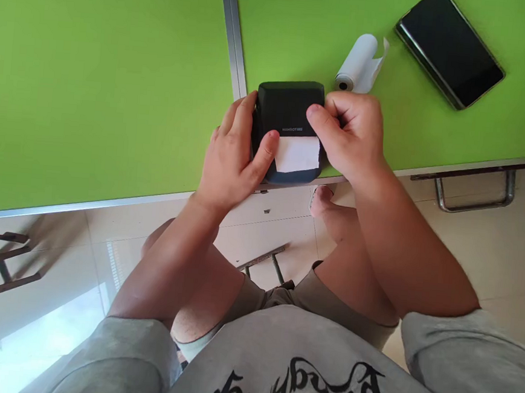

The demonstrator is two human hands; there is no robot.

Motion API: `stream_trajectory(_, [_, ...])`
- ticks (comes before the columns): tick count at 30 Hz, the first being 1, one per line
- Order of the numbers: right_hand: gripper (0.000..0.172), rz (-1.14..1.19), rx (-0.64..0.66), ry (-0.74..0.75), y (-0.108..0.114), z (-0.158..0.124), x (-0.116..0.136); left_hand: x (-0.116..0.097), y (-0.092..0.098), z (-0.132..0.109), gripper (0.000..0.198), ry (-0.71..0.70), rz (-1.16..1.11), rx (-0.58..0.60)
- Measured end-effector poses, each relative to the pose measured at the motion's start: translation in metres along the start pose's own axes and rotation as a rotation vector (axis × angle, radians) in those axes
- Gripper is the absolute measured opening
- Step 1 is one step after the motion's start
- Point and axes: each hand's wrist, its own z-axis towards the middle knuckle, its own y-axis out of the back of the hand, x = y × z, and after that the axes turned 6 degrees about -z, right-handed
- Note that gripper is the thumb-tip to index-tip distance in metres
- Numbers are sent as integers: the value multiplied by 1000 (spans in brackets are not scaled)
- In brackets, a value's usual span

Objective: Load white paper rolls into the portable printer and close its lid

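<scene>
Left hand (231, 161) and right hand (358, 131) grip a black, rounded, probably plastic box (288, 104); beyond right fingers (349, 100), a white paper roll (359, 59).

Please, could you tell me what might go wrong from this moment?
The black device is held at the front edge of the green table, so it might fall if the grip slips. The left hand has its thumb at the white paper, which could crease. The paper roll lies on its side and may roll if bumped.
</scene>
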Motion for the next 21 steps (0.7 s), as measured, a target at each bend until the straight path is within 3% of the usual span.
stream_trajectory(6, [61, -27, -60, -3, -5, 2, -7, 2, -8, -15, 65, -31, -27, 8])
stream_trajectory(13, [59, -27, -53, 16, -4, 3, -9, 8, -14, -29, 110, -78, 54, 39])
stream_trajectory(18, [59, -12, -29, 38, -4, 0, -8, 17, -9, -28, 106, -38, 89, 49])
stream_trajectory(21, [60, -29, -52, 25, -5, -1, -6, 24, -9, -26, 106, -87, 80, 26])
